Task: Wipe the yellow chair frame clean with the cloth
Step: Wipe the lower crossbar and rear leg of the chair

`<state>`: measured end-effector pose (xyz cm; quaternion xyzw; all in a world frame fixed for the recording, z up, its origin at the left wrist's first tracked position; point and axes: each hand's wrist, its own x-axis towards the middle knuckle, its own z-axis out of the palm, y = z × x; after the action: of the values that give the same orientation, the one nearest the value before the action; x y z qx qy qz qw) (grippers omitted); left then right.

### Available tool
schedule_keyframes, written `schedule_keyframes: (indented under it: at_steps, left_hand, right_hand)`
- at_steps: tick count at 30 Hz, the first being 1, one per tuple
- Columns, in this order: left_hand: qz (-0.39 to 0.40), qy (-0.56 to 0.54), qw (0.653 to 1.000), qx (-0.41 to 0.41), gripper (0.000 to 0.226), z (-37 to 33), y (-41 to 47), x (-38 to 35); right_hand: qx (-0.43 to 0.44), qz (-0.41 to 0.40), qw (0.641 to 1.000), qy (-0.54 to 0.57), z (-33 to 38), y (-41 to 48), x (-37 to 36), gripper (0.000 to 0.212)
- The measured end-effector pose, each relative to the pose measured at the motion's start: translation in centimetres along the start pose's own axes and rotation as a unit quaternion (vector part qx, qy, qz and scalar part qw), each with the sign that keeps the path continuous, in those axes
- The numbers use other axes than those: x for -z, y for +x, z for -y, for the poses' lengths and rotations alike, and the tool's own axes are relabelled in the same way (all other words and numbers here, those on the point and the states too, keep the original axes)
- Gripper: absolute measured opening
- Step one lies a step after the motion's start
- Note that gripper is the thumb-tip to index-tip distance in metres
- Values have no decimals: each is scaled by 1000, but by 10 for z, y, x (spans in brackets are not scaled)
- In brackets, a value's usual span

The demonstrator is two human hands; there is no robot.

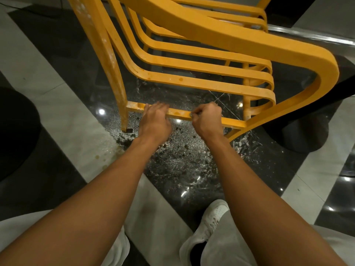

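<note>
The yellow chair frame (pixel 201 72) fills the upper half of the view, with curved slats and a pale, dusty left leg (pixel 107 60). Its lowest crossbar (pixel 180 114) runs just above the floor and carries brownish stains. My left hand (pixel 155 121) lies over this bar near its left end, fingers curled over the top. My right hand (pixel 206 120) is curled on the same bar further right and pinches a small grey bit of cloth (pixel 193 116) against it; most of the cloth is hidden in the fist.
The floor is glossy black speckled stone (pixel 178 166) with pale grey bands (pixel 63 112), wet splashes and droplets beneath the chair. A dark round base (pixel 17 131) stands at left, another dark base (pixel 305 131) at right. My white shoe (pixel 213 217) is below.
</note>
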<state>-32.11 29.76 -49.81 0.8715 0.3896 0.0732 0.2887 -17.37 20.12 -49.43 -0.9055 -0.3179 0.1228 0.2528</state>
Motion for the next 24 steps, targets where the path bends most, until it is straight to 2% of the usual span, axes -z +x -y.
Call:
schedule_keyframes:
  at_steps: [2,6,11,16,20,24]
  left_hand:
    - [2,10,1000,12,64,7,-3,1]
    - [15,23,1000,2,72,13,-6,-4]
    - [7,12,1000,10,70,13,-6,-2]
    - [12,12,1000,5,70,16,-4,-2]
    - [18,7,1000,5,71,18,-3,0]
    - [21,7,1000,1,72,19,-2,0]
  right_hand:
    - [11,-7,1000,-13,11,-2,-5,12]
    - [59,35,997,-22,9,-9,-6,12]
    - [7,-9,1000,-10,10,-1,-4,12]
    - [68,40,996,-33,20,-14,-13,13]
    - [5,25,1000,-1,9,-4,-5,14]
    - [38,19,999,5,27,-7,-16,10]
